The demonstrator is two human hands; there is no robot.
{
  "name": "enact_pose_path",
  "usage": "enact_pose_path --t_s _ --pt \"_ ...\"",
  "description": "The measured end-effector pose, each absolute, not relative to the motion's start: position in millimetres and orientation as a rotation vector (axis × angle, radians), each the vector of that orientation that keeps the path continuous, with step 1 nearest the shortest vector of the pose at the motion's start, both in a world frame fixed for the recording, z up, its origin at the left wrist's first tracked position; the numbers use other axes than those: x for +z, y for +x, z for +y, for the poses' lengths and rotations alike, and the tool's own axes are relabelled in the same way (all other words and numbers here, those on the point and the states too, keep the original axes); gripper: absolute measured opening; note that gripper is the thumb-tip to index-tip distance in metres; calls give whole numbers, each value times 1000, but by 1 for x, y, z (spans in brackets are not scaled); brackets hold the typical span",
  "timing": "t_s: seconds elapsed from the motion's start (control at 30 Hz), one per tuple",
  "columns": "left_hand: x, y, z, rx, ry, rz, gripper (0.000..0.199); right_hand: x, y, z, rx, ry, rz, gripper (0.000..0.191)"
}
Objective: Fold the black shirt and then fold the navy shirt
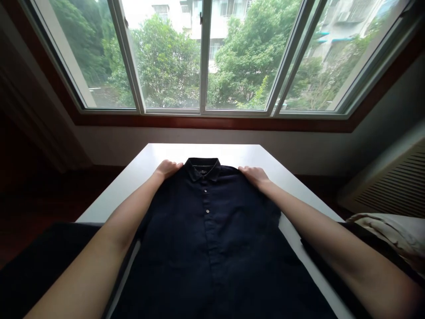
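Note:
A dark navy button-up shirt (232,230) lies front side up on a white table (122,186), its collar toward the window. The collar stands up a little, and two pale buttons show on the placket below it. At the shirt's left shoulder seam, as I see it, my left hand (168,168) is closed on the fabric. My right hand (254,174) grips the opposite shoulder, fingers bent over the cloth. Both arms reach forward along the sides of the shirt. The lower hem runs out of view at the bottom.
Beyond the table's far edge is a wide sliding window (202,110) with a reddish-brown frame. A slatted cream unit (392,177) stands at the right, with pale bunched fabric (395,232) in front of it. A curtain (36,110) hangs at the left.

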State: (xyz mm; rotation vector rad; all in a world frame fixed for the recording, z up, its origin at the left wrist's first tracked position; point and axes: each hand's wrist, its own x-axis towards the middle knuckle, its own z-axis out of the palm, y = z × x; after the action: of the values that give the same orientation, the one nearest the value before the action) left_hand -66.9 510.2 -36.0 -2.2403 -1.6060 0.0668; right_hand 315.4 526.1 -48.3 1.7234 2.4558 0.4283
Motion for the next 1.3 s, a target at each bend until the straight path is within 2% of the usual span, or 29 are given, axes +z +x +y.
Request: enact_pose_path --t_s 0.2,0.3,0.4,0.5,0.57,0.63,0.7,0.8,0.93,1.07,1.2,1.3 --pt "-55 -57 517 -5 -2183 -1716 25 -74 319 539 212 1860 2466 29" --pt "-61 -42 500 -80 -2114 -1775 27 -80 337 541 2 1937 2452 39" --pt "-72 -21 469 -248 -2209 -1873 33 -78 366 537 -299 1982 2400 48" --pt "-91 -1 438 -215 -2440 -2007 47 -72 399 523 -616 1986 2326 41" --pt "-107 8 424 -158 -2482 -2084 54 -68 418 509 -977 1977 2254 37" --pt "-120 13 417 -205 -2429 -2098 56 -64 434 494 -1328 1957 2182 37" --pt "-128 15 415 -279 -2373 -2071 55 -61 445 482 -1484 1962 2155 39" --pt "-130 13 415 -303 -2366 -2064 55 -53 454 471 -1334 2158 2182 32" --pt "-129 11 416 -321 -2365 -2065 55 -41 458 470 -752 2495 2196 21" --pt "-130 10 416 -355 -2376 -2064 55 -36 453 469 -251 2542 2205 11" --pt "-130 10 416 -347 -2380 -2077 55 -38 437 450 59 2486 2306 23" --pt "-128 10 416 -325 -2381 -2082 55 -39 422 410 89 2341 2490 26"
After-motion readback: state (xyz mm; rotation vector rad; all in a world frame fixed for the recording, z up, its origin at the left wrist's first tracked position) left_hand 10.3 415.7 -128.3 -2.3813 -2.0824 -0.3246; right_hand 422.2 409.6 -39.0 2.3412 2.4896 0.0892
